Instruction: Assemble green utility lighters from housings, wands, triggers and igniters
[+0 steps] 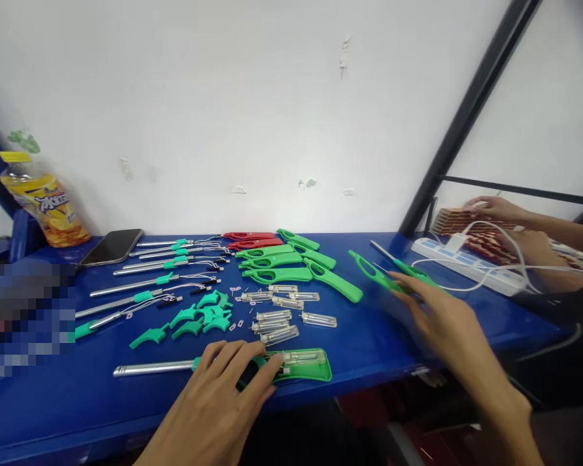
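My left hand (228, 375) is closed on a green lighter shell (315, 371) at the table's front edge. A clear fuel tank (304, 356) lies in the shell, and a silver tube (153, 368) extends from its left end. My right hand (420, 301), blurred, is closed on a green half shell (375, 273) at the right. Beyond that hand lies a lighter with a thin metal rod (383, 250). Green triggers (187, 316), loose clear tanks (274, 327) and green shells (335, 281) lie in the middle.
Silver tubes with wires (133, 281) line the left. Behind them are a phone (114, 247) and a drink bottle (48, 204). Red shells (252, 244) lie near the wall. A white power strip (471, 265) and another person's hands (502, 210) are at the right.
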`<state>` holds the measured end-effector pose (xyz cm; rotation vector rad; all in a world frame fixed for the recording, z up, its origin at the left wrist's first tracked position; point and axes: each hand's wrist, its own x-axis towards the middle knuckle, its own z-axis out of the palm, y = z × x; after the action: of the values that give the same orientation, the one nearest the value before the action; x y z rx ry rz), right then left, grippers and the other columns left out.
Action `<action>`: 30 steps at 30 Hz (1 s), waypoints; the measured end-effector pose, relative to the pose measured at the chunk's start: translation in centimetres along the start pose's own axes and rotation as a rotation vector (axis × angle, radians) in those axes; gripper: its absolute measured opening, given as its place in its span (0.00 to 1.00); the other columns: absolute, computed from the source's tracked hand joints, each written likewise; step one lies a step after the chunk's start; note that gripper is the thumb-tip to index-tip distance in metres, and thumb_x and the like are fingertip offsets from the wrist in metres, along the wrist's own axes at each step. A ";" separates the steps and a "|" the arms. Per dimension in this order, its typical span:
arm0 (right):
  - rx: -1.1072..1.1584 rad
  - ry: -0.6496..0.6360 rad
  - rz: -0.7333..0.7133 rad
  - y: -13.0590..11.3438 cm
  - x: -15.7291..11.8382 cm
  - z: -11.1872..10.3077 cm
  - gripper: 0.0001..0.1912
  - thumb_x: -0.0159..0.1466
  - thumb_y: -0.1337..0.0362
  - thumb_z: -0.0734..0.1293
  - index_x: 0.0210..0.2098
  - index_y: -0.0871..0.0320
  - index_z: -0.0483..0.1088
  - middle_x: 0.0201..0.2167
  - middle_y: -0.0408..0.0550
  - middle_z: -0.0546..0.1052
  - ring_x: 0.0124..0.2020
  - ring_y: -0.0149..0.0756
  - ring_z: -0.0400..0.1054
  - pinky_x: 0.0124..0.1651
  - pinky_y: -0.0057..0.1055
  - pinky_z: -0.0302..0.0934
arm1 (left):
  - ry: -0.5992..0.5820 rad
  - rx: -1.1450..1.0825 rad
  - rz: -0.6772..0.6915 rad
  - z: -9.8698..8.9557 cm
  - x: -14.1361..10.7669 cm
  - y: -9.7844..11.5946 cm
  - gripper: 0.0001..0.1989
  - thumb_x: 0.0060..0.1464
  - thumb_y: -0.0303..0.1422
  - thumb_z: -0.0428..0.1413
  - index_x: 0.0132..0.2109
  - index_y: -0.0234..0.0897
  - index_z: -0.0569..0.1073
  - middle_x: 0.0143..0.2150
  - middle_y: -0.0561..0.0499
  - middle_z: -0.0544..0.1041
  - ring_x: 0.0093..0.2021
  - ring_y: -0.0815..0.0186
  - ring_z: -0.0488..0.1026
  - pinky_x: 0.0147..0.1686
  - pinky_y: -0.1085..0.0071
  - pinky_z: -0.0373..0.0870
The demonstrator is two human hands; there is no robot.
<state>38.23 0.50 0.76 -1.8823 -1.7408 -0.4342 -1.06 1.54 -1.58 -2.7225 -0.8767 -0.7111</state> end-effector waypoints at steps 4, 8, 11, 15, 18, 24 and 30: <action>0.329 -0.036 -0.147 -3.3 -1.2 -2.1 0.21 0.76 0.48 0.64 0.63 0.46 0.73 0.55 0.47 0.85 0.53 0.50 0.82 0.50 0.41 0.78 | 0.019 -0.155 -0.216 -1.0 0.4 0.5 0.31 0.75 0.40 0.50 0.78 0.47 0.52 0.65 0.42 0.75 0.60 0.51 0.78 0.55 0.52 0.81; 0.447 -0.207 -0.420 -8.7 -2.1 -2.6 0.18 0.77 0.55 0.64 0.64 0.43 0.74 0.54 0.45 0.84 0.50 0.43 0.83 0.50 0.34 0.78 | 0.097 -0.184 -0.354 -2.7 -0.2 -0.2 0.31 0.74 0.43 0.52 0.78 0.50 0.54 0.71 0.42 0.68 0.65 0.51 0.75 0.56 0.56 0.82; 0.441 -0.269 -0.557 -11.8 -2.4 -1.8 0.18 0.79 0.59 0.61 0.64 0.47 0.75 0.55 0.48 0.84 0.53 0.43 0.81 0.56 0.39 0.77 | 0.100 -0.191 -0.354 -3.8 -0.9 -1.4 0.24 0.74 0.39 0.53 0.73 0.55 0.64 0.68 0.48 0.72 0.64 0.53 0.75 0.59 0.56 0.79; 0.408 -0.322 -0.606 -13.7 -2.6 -0.8 0.19 0.80 0.61 0.58 0.65 0.48 0.73 0.57 0.48 0.83 0.56 0.45 0.78 0.60 0.46 0.75 | 0.065 -0.240 -0.282 -4.3 -1.2 -2.6 0.16 0.74 0.36 0.54 0.64 0.53 0.74 0.60 0.51 0.79 0.59 0.58 0.77 0.58 0.59 0.78; 0.394 -0.333 -0.665 -13.7 -2.5 -0.6 0.20 0.81 0.61 0.56 0.62 0.52 0.75 0.55 0.49 0.84 0.53 0.46 0.80 0.54 0.45 0.77 | 0.052 -0.264 -0.224 -4.2 -0.9 -2.8 0.12 0.74 0.33 0.53 0.56 0.49 0.80 0.52 0.52 0.82 0.52 0.60 0.79 0.53 0.63 0.79; 0.371 -0.332 -0.691 -13.0 -2.6 -0.1 0.20 0.80 0.62 0.56 0.63 0.52 0.75 0.55 0.48 0.84 0.54 0.46 0.80 0.55 0.44 0.77 | 0.026 -0.289 -0.243 -3.8 -0.7 -2.8 0.15 0.74 0.30 0.52 0.55 0.48 0.82 0.49 0.51 0.83 0.48 0.61 0.80 0.49 0.66 0.80; 0.359 -0.381 -0.624 -12.7 -3.3 0.4 0.20 0.80 0.61 0.58 0.67 0.50 0.72 0.56 0.49 0.82 0.56 0.48 0.78 0.59 0.49 0.75 | 0.028 -0.270 -0.286 -3.7 -0.7 -2.9 0.14 0.75 0.33 0.51 0.52 0.47 0.83 0.47 0.52 0.85 0.46 0.62 0.82 0.46 0.66 0.80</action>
<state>25.23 -1.63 0.67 -1.1963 -2.4662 0.0356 -4.68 2.32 1.41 -2.8369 -1.2642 -0.9852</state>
